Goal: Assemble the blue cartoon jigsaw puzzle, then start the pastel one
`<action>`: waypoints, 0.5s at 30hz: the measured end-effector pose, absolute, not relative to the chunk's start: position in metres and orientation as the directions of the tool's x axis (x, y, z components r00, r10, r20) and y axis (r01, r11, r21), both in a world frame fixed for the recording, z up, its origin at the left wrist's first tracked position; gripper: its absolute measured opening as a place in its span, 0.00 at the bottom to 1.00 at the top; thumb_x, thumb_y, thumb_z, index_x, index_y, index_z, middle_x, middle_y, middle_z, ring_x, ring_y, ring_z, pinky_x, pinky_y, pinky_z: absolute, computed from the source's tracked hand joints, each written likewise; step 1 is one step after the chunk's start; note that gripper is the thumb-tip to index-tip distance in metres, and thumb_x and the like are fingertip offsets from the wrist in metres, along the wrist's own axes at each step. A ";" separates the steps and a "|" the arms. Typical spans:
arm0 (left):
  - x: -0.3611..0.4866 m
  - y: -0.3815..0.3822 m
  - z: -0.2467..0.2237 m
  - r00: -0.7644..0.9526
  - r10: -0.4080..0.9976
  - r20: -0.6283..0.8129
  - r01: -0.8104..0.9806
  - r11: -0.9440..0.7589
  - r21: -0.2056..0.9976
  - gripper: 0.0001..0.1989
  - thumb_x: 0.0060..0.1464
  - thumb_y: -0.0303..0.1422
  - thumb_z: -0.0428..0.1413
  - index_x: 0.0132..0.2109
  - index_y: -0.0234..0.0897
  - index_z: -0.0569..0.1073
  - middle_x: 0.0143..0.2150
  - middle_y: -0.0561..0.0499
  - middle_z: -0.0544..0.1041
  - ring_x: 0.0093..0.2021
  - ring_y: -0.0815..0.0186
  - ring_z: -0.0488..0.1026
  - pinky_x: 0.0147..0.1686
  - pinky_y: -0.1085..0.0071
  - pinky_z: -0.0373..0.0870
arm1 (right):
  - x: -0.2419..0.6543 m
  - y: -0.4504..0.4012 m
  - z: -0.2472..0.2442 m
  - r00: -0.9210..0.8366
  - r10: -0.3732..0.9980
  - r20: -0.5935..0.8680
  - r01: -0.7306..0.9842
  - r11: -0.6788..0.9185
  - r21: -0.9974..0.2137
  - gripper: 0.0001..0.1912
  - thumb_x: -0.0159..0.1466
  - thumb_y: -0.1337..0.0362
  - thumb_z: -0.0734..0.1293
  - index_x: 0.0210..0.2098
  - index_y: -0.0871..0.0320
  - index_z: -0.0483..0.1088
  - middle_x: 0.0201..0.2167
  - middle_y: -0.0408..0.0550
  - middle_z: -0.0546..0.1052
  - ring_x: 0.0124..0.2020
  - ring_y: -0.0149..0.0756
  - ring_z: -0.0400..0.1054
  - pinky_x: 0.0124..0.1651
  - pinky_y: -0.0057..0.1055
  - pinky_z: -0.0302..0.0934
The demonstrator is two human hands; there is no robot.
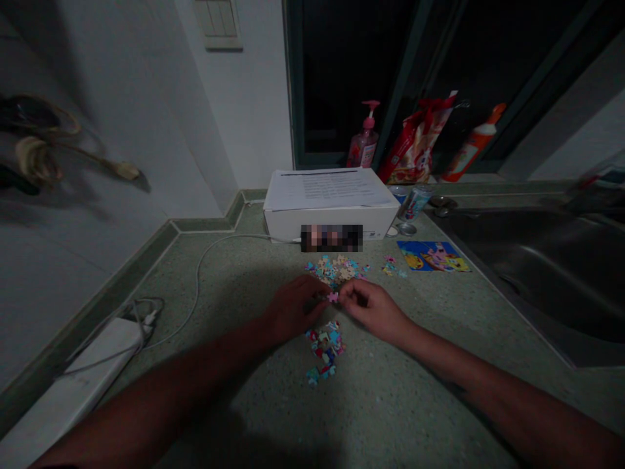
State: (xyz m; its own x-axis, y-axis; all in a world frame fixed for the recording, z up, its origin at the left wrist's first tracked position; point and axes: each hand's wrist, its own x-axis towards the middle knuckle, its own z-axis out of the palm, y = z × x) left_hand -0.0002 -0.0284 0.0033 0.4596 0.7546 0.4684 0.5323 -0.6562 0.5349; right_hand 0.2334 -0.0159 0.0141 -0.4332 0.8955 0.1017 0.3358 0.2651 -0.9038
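Observation:
A small pink puzzle piece (333, 297) is between the fingertips of my two hands, above the counter. My left hand (299, 303) is closed in a pinch at the piece's left side. On its right side, my right hand (368, 305) also pinches, thumb and forefinger close together. Just beyond my hands lies a pile of loose puzzle pieces (342, 267), many tan side up. Nearer to me is a second cluster of colourful pieces (326, 348). A few more pieces (390, 266) lie to the right of the far pile.
A white box (332, 212) with a paper on top stands behind, a pixelated object at its front. A colourful picture card (433, 256) lies beside the sink (547, 260). A can (416, 202) stands behind the card. A power strip (97, 371) and cable are at left.

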 end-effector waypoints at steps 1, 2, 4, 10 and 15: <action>0.000 -0.029 0.004 0.458 0.763 0.457 0.538 -0.647 0.540 0.08 0.68 0.30 0.57 0.51 0.48 0.75 0.47 0.51 0.83 0.45 0.62 0.81 0.46 0.61 0.81 | 0.233 -0.016 0.014 -0.436 0.893 0.108 0.343 0.277 -0.898 0.07 0.65 0.58 0.67 0.32 0.53 0.72 0.26 0.42 0.74 0.28 0.36 0.66 0.33 0.33 0.59; 0.000 -0.029 0.005 0.458 0.769 0.446 0.540 -0.639 0.548 0.09 0.68 0.30 0.56 0.51 0.49 0.75 0.47 0.51 0.83 0.45 0.62 0.81 0.46 0.61 0.81 | 0.234 -0.017 0.014 -0.437 0.892 0.119 0.355 0.293 -0.888 0.07 0.65 0.58 0.67 0.32 0.52 0.72 0.26 0.42 0.74 0.28 0.36 0.66 0.32 0.33 0.59; -0.001 -0.029 0.006 0.455 0.778 0.433 0.534 -0.627 0.567 0.09 0.68 0.31 0.56 0.51 0.50 0.76 0.47 0.51 0.83 0.44 0.61 0.82 0.44 0.60 0.81 | 0.234 -0.018 0.015 -0.427 0.890 0.161 0.395 0.344 -0.852 0.05 0.66 0.59 0.68 0.36 0.52 0.73 0.28 0.43 0.75 0.28 0.36 0.67 0.32 0.33 0.60; 0.000 -0.028 0.006 0.447 0.787 0.425 0.526 -0.615 0.587 0.07 0.66 0.31 0.58 0.49 0.47 0.77 0.44 0.50 0.83 0.41 0.61 0.81 0.41 0.61 0.81 | 0.239 -0.022 0.022 -0.491 0.817 0.301 0.498 0.547 -0.673 0.10 0.69 0.60 0.70 0.49 0.50 0.74 0.48 0.50 0.79 0.34 0.37 0.72 0.39 0.37 0.66; 0.000 -0.028 0.005 0.453 0.752 0.479 0.498 -0.659 0.564 0.06 0.66 0.31 0.58 0.49 0.44 0.76 0.44 0.50 0.83 0.39 0.62 0.81 0.39 0.63 0.80 | 0.241 -0.022 0.024 -0.535 0.780 0.324 0.499 0.601 -0.624 0.09 0.70 0.63 0.69 0.50 0.50 0.75 0.51 0.53 0.80 0.40 0.41 0.75 0.42 0.39 0.69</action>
State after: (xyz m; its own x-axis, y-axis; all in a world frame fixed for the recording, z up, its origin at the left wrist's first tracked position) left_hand 0.0004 -0.0278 0.0047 0.4531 0.7517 0.4792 0.4977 -0.6593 0.5635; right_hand 0.2411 -0.0218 0.0241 -0.5350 0.7802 0.3242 0.4988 0.6014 -0.6241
